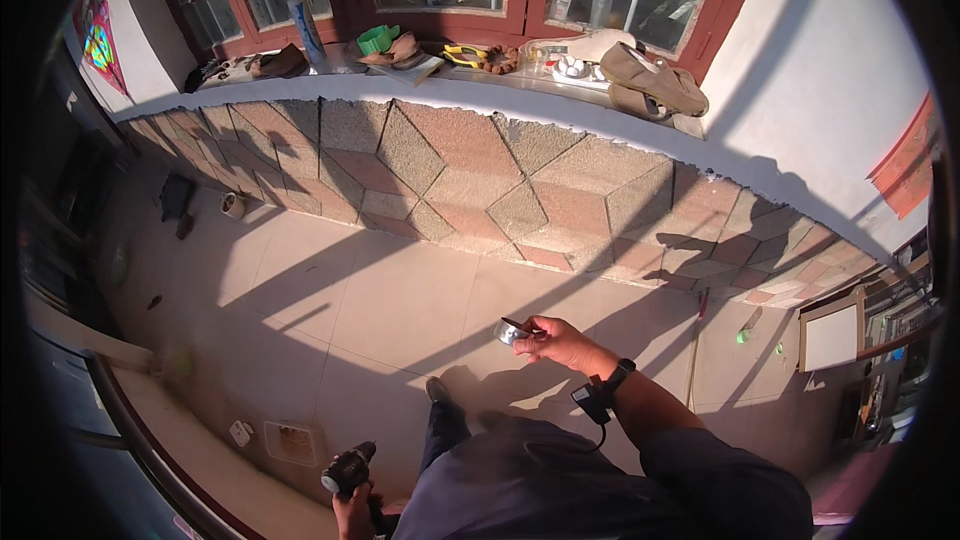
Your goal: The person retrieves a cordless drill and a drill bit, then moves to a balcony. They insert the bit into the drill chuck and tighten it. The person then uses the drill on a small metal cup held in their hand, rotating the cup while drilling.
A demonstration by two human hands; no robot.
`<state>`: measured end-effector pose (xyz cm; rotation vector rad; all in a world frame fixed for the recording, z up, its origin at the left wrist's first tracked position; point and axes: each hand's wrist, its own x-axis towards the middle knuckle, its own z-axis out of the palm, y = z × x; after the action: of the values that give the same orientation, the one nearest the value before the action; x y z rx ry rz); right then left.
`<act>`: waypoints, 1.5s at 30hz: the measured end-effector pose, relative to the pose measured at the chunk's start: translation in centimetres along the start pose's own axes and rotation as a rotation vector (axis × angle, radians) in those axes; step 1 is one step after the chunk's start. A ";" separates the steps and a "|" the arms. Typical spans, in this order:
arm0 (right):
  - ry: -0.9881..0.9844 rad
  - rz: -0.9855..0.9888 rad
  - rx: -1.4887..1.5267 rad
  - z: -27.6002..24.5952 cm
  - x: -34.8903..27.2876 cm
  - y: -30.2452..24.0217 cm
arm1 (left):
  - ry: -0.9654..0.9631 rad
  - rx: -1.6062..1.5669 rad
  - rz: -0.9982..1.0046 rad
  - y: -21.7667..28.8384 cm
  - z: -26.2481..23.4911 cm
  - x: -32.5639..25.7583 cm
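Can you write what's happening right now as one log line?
left hand: grips black power drill | right hand: holds small shiny metal piece | below: pale tiled floor

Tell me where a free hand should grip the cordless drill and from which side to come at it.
Probably the handle. The left hand already wraps the cordless drill low, at the lower frame edge, with the dark body and nose pointing up and away from the person. A second hand would best come from above onto the body behind the nose, clear of the tip. The right hand holds a small shiny metal piece.
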<state>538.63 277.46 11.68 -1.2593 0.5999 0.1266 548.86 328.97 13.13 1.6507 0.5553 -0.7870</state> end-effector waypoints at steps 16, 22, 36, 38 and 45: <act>0.370 -0.054 0.195 -1.6 0.3 -4.5 | -0.533 0.031 0.339 29.3 12.4 11.7; 0.395 -0.097 0.288 -6.8 4.5 -6.5 | -0.446 0.165 0.254 31.3 19.8 13.4; 0.377 0.049 0.261 -12.8 10.4 -8.1 | -0.357 0.390 0.064 30.5 25.3 18.8; 0.371 0.073 0.261 -12.2 11.1 -7.6 | -0.368 0.395 0.037 30.0 25.2 19.7; 0.392 0.136 0.273 -9.0 12.9 -5.3 | -0.558 0.428 -0.068 28.4 23.6 26.0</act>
<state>548.49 264.54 8.27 -0.9814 1.0073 -0.0907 581.86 298.27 9.76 1.6908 0.0442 -1.4290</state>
